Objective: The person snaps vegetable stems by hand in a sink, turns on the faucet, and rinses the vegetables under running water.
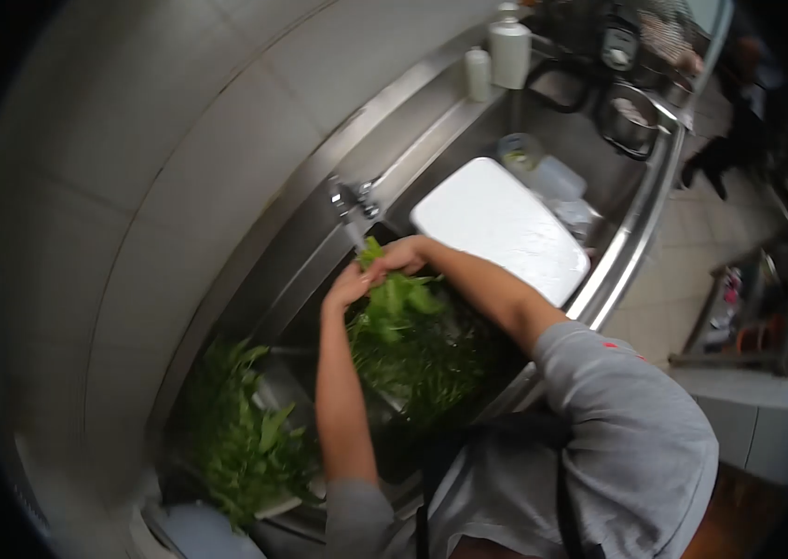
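Observation:
Both hands are closed around a bunch of leafy greens [398, 303] below the faucet [345, 197], in what looks like a stream of water. My left hand [349, 284] grips the bunch from the left. Close against it, my right hand [403, 253] holds the stem end from the other side. The leaves hang down toward the sink basin, where more greens [422, 373] lie in a dark heap. Left of my left forearm sits another pile of leafy greens [259, 447]. My fingers partly hide the stems.
A white cutting board [496, 224] lies across the sink to the right. Beyond it are clear plastic containers [557, 177], white bottles [510, 51] and a metal pot [630, 116]. A tiled wall [207, 140] rises at left. Another person's arm [683, 56] shows at the top right.

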### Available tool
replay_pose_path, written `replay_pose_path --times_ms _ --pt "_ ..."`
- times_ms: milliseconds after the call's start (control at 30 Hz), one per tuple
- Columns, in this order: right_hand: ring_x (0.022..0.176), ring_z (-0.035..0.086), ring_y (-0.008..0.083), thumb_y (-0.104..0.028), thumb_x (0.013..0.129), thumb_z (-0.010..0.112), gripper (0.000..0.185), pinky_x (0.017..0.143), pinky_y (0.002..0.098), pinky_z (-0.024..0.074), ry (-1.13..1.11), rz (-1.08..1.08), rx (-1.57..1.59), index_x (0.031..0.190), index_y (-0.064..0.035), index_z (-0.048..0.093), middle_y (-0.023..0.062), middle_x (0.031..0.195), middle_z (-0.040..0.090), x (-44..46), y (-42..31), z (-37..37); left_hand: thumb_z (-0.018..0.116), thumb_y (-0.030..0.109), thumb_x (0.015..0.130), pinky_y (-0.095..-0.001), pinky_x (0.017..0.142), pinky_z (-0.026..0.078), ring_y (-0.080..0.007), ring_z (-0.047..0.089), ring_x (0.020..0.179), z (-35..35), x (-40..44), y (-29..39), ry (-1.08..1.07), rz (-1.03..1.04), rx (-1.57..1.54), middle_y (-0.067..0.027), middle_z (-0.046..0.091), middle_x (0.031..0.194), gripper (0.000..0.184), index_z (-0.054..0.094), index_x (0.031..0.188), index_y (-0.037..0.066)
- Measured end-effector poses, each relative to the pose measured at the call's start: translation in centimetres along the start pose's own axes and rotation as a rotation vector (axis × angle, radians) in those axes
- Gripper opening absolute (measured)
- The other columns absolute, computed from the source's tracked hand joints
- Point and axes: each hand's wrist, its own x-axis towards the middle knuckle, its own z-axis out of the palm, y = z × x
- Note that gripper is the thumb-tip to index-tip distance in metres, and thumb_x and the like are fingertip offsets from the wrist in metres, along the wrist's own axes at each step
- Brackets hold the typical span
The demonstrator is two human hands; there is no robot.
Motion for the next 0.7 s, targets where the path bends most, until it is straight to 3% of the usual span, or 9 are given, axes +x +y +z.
replay_pose_path --times_ms 33,100,267,400,433,533,567,600,700 --pt "0.087 0.056 0.0156 -0.017 0.074 0.059 0.025 0.074 0.0304 0.0465 -0.104 0.006 0.010 0.095 -0.0040 0.056 0.0076 0.095 0.060 0.3 0.0 0.3 0.046 0.052 0.081 -0.0228 0.045 0.037 -0.0095 0.045 0.055 -0.2 0.0 -0.1 -0.177 -0.051 -0.068 -0.0024 0.051 0.071 0.060 0.041 0.119 0.006" --pt "0.081 0.059 0.0179 -0.011 0.073 0.058 0.023 0.069 0.0318 0.0494 -0.280 0.027 0.036 0.095 -0.0035 0.054 0.0086 0.090 0.061 0.9 0.3 0.1 0.042 0.049 0.084 -0.0196 0.038 0.029 -0.0074 0.034 0.046 1.1 -2.8 2.7 -0.082 -0.006 -0.246 0.0009 0.042 0.065 0.054 0.039 0.126 0.016" --pt "0.077 0.060 0.0187 -0.005 0.072 0.059 0.025 0.067 0.0318 0.0501 -0.246 0.023 0.162 0.097 -0.0036 0.054 0.0098 0.091 0.061 2.1 1.3 -0.5 0.050 0.026 0.085 -0.0267 0.071 0.043 -0.0135 0.053 0.081 2.6 0.4 -0.5 0.286 0.212 -0.449 -0.0061 0.059 0.093 0.030 0.055 0.108 0.008" --pt "0.093 0.055 0.0218 -0.043 0.060 0.070 0.059 0.082 0.0331 0.0436 0.485 0.011 -0.512 0.103 -0.0052 0.055 0.0105 0.099 0.059 1.4 2.9 -1.7 0.050 0.016 0.082 -0.0278 0.073 0.042 -0.0139 0.055 0.084 2.8 0.8 -1.6 0.633 0.308 -0.118 -0.0074 0.061 0.092 0.020 0.060 0.095 0.004" --pt "0.093 0.056 0.0245 -0.057 0.052 0.069 0.079 0.082 0.0327 0.0435 0.639 -0.055 -0.465 0.108 -0.0049 0.054 0.0135 0.103 0.057 3.4 4.8 -2.2 0.051 0.016 0.082 -0.0292 0.072 0.043 -0.0164 0.057 0.081 3.0 1.4 -1.9 0.717 0.322 -0.015 -0.0090 0.061 0.089 0.020 0.061 0.095 0.005" --pt "0.107 0.047 0.0275 -0.057 0.059 0.064 0.081 0.089 0.0367 0.0382 0.956 0.133 0.012 0.115 -0.0008 0.048 0.0184 0.119 0.045 4.6 7.0 1.3 0.055 0.024 0.080 -0.0349 0.070 0.043 -0.0269 0.058 0.078 4.2 2.7 -0.6 0.734 0.167 0.116 -0.0151 0.061 0.085 0.025 0.060 0.092 0.002" --pt "0.107 0.047 0.0276 -0.056 0.061 0.063 0.079 0.089 0.0374 0.0381 0.950 0.135 0.238 0.115 -0.0008 0.048 0.0189 0.119 0.045 4.1 7.5 2.3 0.054 0.028 0.080 -0.0389 0.071 0.043 -0.0336 0.056 0.080 5.4 2.5 1.0 0.817 0.017 0.311 -0.0187 0.060 0.085 0.028 0.059 0.090 0.002" --pt "0.107 0.047 0.0277 -0.054 0.062 0.063 0.077 0.089 0.0381 0.0380 0.911 0.120 0.492 0.115 -0.0009 0.048 0.0195 0.119 0.045 3.8 7.8 2.7 0.052 0.030 0.081 -0.0420 0.072 0.042 -0.0373 0.054 0.083 6.3 3.9 -0.2 0.842 0.269 0.174 -0.0217 0.058 0.089 0.033 0.057 0.093 0.000" --pt "0.108 0.047 0.0279 -0.051 0.066 0.061 0.072 0.089 0.0403 0.0377 0.723 0.021 0.927 0.116 -0.0010 0.047 0.0211 0.119 0.044 2.1 6.4 4.1 0.050 0.025 0.082 -0.0422 0.076 0.041 -0.0355 0.054 0.086 7.2 3.6 1.2 0.840 0.031 0.232 -0.0222 0.056 0.096 0.034 0.051 0.101 -0.003"
